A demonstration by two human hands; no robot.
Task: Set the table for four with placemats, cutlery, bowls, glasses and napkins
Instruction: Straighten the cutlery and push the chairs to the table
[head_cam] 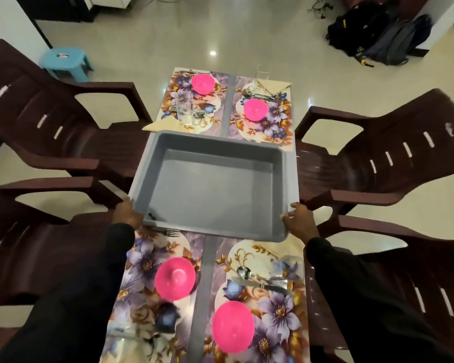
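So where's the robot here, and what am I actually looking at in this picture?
There is no robot: a person wears a camera on the head, looking forward and down, so the view is their own. The left hand and right hand grip the near corners of a grey tub at the middle of the table; whether it rests there or is lifted, I cannot tell. On the table lie four floral placemats, each with a pink bowl, plus cutlery, glasses and folded napkins. Brown plastic chairs stand around it.
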